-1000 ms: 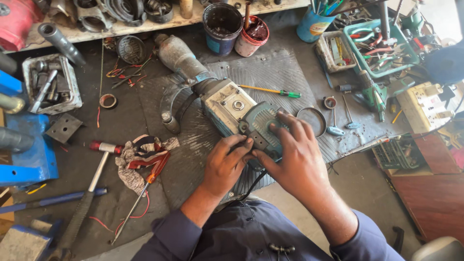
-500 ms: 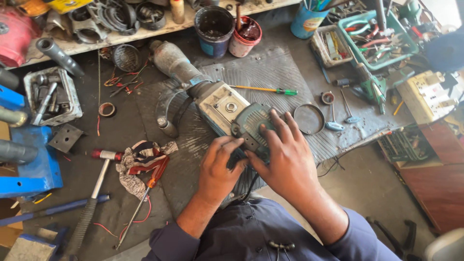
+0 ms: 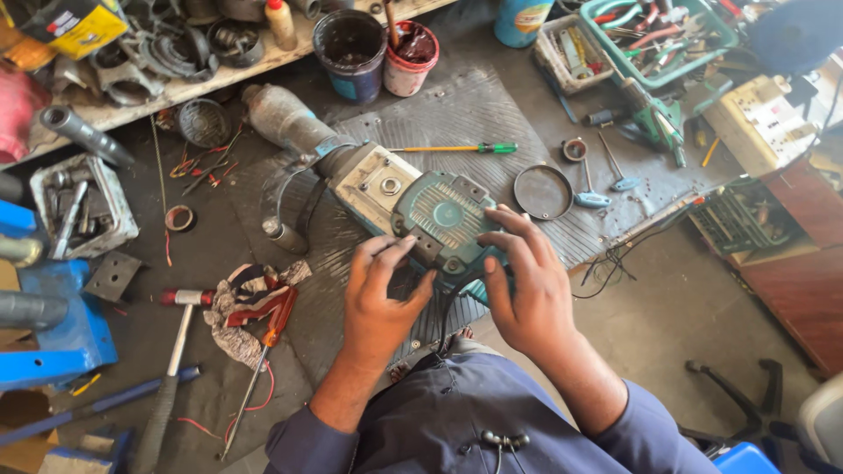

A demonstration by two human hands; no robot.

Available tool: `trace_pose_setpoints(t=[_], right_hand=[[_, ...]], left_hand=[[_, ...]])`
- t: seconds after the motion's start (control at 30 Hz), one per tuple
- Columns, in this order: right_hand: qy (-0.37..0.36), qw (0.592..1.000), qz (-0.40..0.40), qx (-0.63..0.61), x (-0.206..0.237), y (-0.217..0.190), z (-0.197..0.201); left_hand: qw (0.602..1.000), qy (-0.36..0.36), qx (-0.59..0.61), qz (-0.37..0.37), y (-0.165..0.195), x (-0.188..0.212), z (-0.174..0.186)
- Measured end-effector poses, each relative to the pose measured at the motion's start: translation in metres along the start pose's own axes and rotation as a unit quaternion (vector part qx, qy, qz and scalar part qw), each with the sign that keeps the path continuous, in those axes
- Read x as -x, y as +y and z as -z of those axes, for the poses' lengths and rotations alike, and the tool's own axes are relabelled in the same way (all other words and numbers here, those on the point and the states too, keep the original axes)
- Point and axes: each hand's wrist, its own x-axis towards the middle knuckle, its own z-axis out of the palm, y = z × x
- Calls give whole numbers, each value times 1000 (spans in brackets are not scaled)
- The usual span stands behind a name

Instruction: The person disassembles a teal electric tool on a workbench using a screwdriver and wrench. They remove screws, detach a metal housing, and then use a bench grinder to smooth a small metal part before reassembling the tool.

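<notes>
A large power tool (image 3: 413, 197) with a teal and cream housing and a grey nose lies across a ribbed black rubber mat (image 3: 474, 123) on the workbench. My left hand (image 3: 378, 303) rests at the near edge of the tool's teal cover, fingertips touching it. My right hand (image 3: 527, 285) lies on the cover's right side, fingers spread over it. Neither hand holds a loose tool. A black cable hangs down between my hands.
A green-handled screwdriver (image 3: 457, 148) and a round black lid (image 3: 543, 191) lie on the mat. A red-handled screwdriver (image 3: 263, 351), a rag (image 3: 241, 303) and a hammer (image 3: 171, 369) lie left. Two pots (image 3: 349, 39) stand behind. A green tool tray (image 3: 659, 31) sits far right.
Both hands have shifted slightly on the tool's teal cover, the fingers now more spread. The view has tilted a little; the tool stays in place.
</notes>
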Motion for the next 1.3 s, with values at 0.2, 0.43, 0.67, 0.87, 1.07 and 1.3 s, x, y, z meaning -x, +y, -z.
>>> trace_pose_setpoints(t=[0.2,0.43,0.67,0.87,1.07,1.3], right_hand=[[-6,999,-30,-31,0,3,6],[-17,996,-57,-66,-1,-1,5],[-45,987,-91,-126,-12,-9,1],[-136,987,-65,60,-28,-21,8],[-191,973,-125,-19,-72,6,15],[-219,970,108,9,-111,12,0]], left_hand=[[997,-42,-45,-38,-7,-4,8],[964,-82,-170,-187,-11,-36,37],[973,-103,-157,-133,-8,-52,40],[975,-221,-9,-2,-21,-60,44],[976,-217,-11,4,-26,-60,44],[977,-215,-14,6,-30,-71,40]])
